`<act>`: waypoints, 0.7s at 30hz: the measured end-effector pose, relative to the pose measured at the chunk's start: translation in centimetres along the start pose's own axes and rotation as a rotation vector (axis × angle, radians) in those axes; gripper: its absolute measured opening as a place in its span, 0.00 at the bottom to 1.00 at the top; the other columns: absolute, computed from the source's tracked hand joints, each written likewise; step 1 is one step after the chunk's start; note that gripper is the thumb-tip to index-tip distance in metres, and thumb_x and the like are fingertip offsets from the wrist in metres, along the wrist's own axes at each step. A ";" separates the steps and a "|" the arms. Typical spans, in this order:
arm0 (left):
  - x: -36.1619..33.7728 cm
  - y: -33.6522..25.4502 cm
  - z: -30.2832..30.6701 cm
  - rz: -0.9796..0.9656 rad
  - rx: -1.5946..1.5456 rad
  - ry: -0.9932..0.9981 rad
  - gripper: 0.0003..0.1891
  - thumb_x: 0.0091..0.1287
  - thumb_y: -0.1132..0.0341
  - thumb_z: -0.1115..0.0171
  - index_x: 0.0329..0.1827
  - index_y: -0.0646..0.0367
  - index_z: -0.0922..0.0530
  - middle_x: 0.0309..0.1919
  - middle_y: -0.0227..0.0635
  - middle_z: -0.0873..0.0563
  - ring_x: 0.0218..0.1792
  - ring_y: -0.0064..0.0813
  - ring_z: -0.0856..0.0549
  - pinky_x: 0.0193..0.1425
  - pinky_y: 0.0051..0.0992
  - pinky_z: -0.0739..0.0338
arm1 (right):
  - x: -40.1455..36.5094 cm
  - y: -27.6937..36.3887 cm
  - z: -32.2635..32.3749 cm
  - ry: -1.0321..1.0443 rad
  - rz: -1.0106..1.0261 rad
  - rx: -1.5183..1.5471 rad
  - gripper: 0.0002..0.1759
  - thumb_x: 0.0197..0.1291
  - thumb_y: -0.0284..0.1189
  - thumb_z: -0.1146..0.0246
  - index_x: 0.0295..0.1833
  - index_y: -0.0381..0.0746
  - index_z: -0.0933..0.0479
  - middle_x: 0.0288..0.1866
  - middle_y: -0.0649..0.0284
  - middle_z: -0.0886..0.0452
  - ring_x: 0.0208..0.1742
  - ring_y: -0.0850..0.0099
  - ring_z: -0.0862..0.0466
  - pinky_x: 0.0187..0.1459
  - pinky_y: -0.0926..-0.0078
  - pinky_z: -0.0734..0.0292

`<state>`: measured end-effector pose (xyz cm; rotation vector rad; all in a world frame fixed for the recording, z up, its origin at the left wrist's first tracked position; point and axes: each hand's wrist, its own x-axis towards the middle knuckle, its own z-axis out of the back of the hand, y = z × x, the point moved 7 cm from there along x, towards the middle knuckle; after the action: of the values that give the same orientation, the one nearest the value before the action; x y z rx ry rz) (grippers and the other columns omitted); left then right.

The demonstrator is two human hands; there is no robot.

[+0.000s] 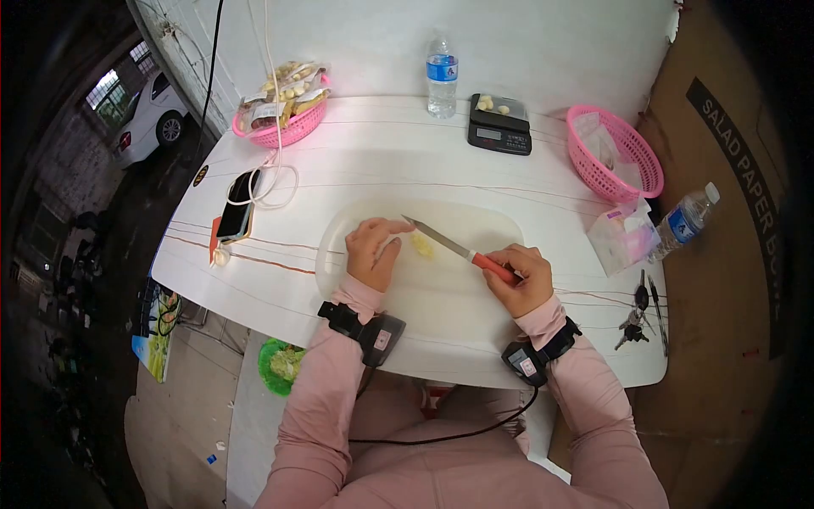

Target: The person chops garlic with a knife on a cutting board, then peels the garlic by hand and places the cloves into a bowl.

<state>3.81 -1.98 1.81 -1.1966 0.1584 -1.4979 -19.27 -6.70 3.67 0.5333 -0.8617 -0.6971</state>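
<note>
My right hand (524, 276) is wrapped round the red handle of a kitchen knife (445, 241), its blade pointing up and left over the white cutting board (424, 314). My left hand (373, 253) is over the board's left side, thumb and index finger apart. Its index fingertip reaches right to the knife's tip. Just below the blade, a small heap of pale yellow chopped food (421, 246) lies on the board, near my left thumb.
Behind the board stand a water bottle (442, 81) and a black kitchen scale (498, 134) bearing pale pieces. Pink baskets (297, 130) sit at both back corners. A phone (237, 208) with a cable lies left; tissues (621, 237), another bottle (682, 222) and keys (632, 325) are right.
</note>
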 end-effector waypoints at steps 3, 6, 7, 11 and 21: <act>0.0 0.4 -0.1 0.032 0.029 0.075 0.14 0.58 0.77 0.46 0.42 0.58 0.15 0.41 0.37 0.13 0.47 0.38 0.18 0.55 0.33 0.26 | 0.0 -0.4 -0.2 0.014 -0.012 0.034 0.08 0.47 0.24 0.33 0.36 0.40 0.17 0.25 0.64 0.23 0.27 0.66 0.24 0.39 0.72 0.35; 0.0 -0.2 0.7 -0.018 0.057 -0.037 0.13 0.57 0.77 0.46 0.41 0.58 0.15 0.39 0.37 0.13 0.46 0.38 0.17 0.55 0.33 0.25 | 0.1 -0.1 0.0 0.016 0.004 -0.023 0.08 0.47 0.24 0.33 0.36 0.40 0.17 0.25 0.63 0.23 0.27 0.66 0.24 0.39 0.72 0.35; 0.0 -0.2 0.6 -0.018 0.059 -0.038 0.13 0.57 0.77 0.46 0.41 0.58 0.15 0.39 0.37 0.13 0.46 0.38 0.17 0.55 0.33 0.25 | 0.0 -0.1 -0.1 0.016 0.005 -0.022 0.08 0.47 0.24 0.33 0.36 0.40 0.17 0.25 0.63 0.23 0.27 0.66 0.24 0.39 0.72 0.35; 0.2 -0.4 0.6 -0.063 0.038 -0.120 0.13 0.57 0.77 0.46 0.40 0.58 0.15 0.38 0.36 0.12 0.45 0.38 0.17 0.54 0.34 0.25 | 0.0 -0.4 -0.1 0.012 0.004 0.011 0.08 0.48 0.24 0.32 0.36 0.40 0.17 0.25 0.63 0.23 0.27 0.66 0.24 0.38 0.72 0.35; 0.0 -0.3 0.4 0.001 0.034 -0.044 0.12 0.58 0.76 0.45 0.40 0.59 0.14 0.39 0.37 0.13 0.47 0.38 0.18 0.54 0.34 0.25 | 0.0 -0.1 0.0 0.009 -0.010 0.022 0.08 0.48 0.24 0.32 0.37 0.40 0.17 0.25 0.63 0.22 0.27 0.65 0.24 0.38 0.72 0.34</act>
<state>3.93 -1.66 2.22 -1.2010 0.1040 -1.4665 -19.30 -6.79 3.59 0.5601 -0.8592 -0.6941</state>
